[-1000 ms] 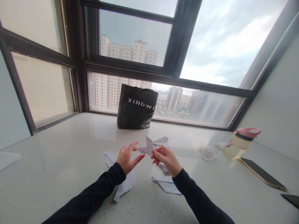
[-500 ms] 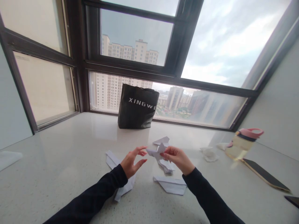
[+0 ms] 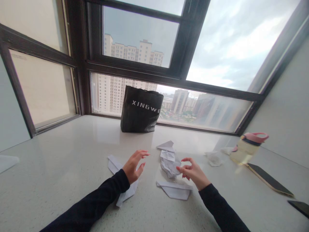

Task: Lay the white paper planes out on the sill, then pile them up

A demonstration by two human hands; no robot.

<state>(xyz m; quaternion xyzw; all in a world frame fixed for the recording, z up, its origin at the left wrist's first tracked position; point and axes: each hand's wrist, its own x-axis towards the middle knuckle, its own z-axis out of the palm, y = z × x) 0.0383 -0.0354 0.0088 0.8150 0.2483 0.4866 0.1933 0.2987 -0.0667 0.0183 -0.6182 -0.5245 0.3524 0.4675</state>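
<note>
Above the white countertop, my left hand (image 3: 134, 166) is raised with fingers and thumb apart, holding nothing. Under its wrist lies a folded white paper (image 3: 130, 194), partly hidden by the hand and sleeve. My right hand (image 3: 195, 173) is open at the right edge of a pile of folded papers (image 3: 169, 166), its thumb tip close to or touching them. Behind that pile rests a pointed paper plane (image 3: 166, 146). Nearer to me sits another folded paper (image 3: 175, 191) with a creased strip along its top edge.
A black bag (image 3: 142, 111) stands by the window. To the right are a crumpled tissue (image 3: 214, 159), a bottle with a pink lid (image 3: 248, 148), a phone (image 3: 270, 179) and a dark flat object (image 3: 299, 207). A whitish item (image 3: 8, 162) lies at far left.
My right hand has let go of the small folded paper, which now lies on the pile, and has moved right and down. My left hand has barely moved.
</note>
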